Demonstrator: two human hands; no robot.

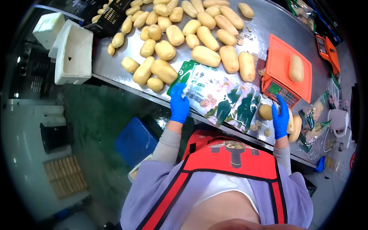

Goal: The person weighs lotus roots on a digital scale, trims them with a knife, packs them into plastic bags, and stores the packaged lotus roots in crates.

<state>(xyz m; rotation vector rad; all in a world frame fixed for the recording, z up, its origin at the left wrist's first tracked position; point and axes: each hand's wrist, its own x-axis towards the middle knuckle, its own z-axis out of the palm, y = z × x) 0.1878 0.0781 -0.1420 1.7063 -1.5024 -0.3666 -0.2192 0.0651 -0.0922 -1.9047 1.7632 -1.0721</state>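
My left hand (179,104), in a blue glove, lies at the left edge of the printed packaging bags (209,94) by the table's front edge, its fingers on the green end of a bag. In a matching glove, my right hand (281,117) is just below the display of the orange scale (285,65), its fingers apart, beside a short round root piece (266,112). One pale lotus root segment (296,68) rests on the scale. Many more peeled segments (207,56) are spread over the metal table behind the bags.
White foam boxes (74,53) stand left of the table, and a black crate (111,17) holds segments at the back left. Segments (294,128) and filled bags (314,115) lie right of my right hand. A blue container (137,140) is below the table edge.
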